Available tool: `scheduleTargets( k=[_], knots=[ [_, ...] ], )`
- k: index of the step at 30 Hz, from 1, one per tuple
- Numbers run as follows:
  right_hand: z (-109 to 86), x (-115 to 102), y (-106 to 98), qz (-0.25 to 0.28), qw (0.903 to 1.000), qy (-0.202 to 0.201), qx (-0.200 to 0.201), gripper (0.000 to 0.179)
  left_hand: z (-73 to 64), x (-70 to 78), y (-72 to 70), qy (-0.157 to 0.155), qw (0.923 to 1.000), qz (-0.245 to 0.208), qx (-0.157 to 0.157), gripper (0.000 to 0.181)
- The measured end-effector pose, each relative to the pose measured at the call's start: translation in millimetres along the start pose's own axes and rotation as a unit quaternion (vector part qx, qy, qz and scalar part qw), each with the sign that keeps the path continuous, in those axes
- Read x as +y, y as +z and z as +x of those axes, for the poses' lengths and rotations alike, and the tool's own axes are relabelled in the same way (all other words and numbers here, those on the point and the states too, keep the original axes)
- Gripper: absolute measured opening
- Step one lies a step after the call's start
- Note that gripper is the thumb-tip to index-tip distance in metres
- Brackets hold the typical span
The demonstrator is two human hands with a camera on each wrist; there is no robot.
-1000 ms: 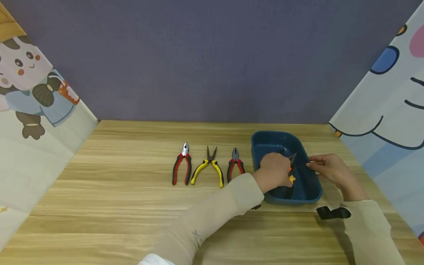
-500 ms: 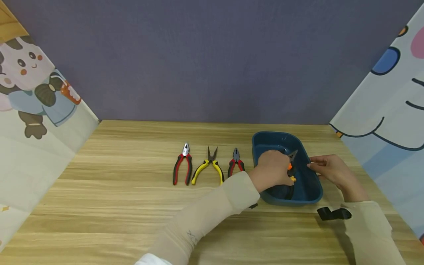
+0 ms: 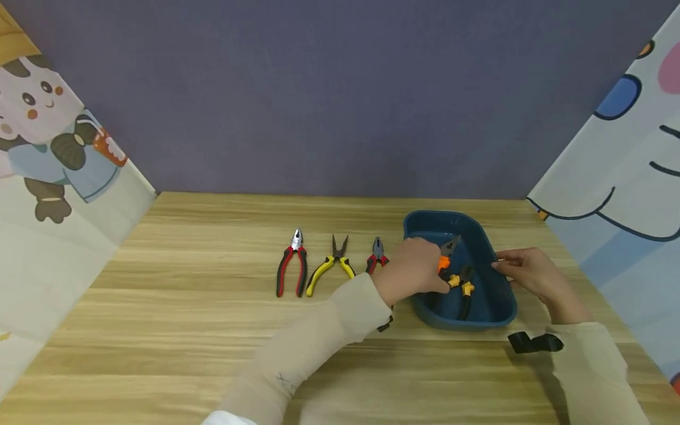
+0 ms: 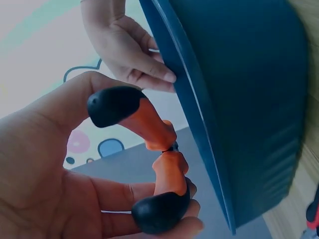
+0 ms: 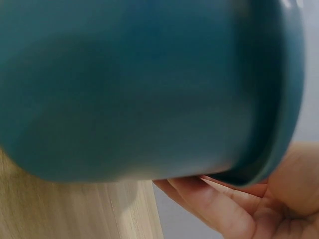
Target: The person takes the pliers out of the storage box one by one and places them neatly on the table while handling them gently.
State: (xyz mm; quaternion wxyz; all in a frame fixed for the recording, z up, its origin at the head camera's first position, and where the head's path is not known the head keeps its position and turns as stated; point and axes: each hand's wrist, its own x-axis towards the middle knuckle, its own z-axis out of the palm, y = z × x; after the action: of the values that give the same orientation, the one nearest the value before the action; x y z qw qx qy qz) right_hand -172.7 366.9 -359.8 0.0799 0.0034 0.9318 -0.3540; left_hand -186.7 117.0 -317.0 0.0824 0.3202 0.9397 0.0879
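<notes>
So the left hand (image 3: 417, 268) has its fingers and thumb curled around the orange-handled pliers (image 3: 444, 263), pretty loosely I'd say, and the two grips sit spread apart in the left wrist view. It's holding them up by the left side of the blue bin (image 3: 494, 298), nose over the inside. The right hand (image 3: 523, 271) is nearly closed, just pinching the bin's right rim.

What could go wrong from here? My guess is those spread handles could snag the rim if they're kept too low, and since the pinch is only on one side, a knock might tip or slide the bin. A loose hold could also let the pliers twist and drop.

Count-wise: one bin, one pair in the left hand, and at least one yellow-and-black pair (image 3: 467, 289) lying in the bin (the forearm side is partly hidden, so can't swear to more). Further left on the tabletop (image 3: 175, 342) there are three in a row: one silver-nosed red-and-black pair (image 3: 296, 245), one yellow long-nosed pair (image 3: 338, 257), and one dark-nosed red-and-black pair (image 3: 378, 254), partly behind the left hand
</notes>
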Motion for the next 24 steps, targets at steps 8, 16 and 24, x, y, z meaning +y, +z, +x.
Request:
scheduleTargets(
  k=[8, 16, 24],
  knots=[
    [-0.5, -1, -3, 0.003, 1.0000, 0.006, 0.003, 0.050, -7.1, -18.5, -1.5, -0.015, 0.9995, -0.029, 0.000, 0.049],
    [-1.3, 1, -1, 0.000, 1.0000, 0.004, 0.005, 0.049, -15.9, -38.5, -0.4, -0.019, 0.9998, -0.004, 0.004, 0.048],
    [0.0, -1, 1, 0.005, 0.9999, 0.015, 0.006, 0.051, -28.6, -65.1, 6.9, -0.038, 0.9987, -0.033, 0.004, 0.048]
  ],
)
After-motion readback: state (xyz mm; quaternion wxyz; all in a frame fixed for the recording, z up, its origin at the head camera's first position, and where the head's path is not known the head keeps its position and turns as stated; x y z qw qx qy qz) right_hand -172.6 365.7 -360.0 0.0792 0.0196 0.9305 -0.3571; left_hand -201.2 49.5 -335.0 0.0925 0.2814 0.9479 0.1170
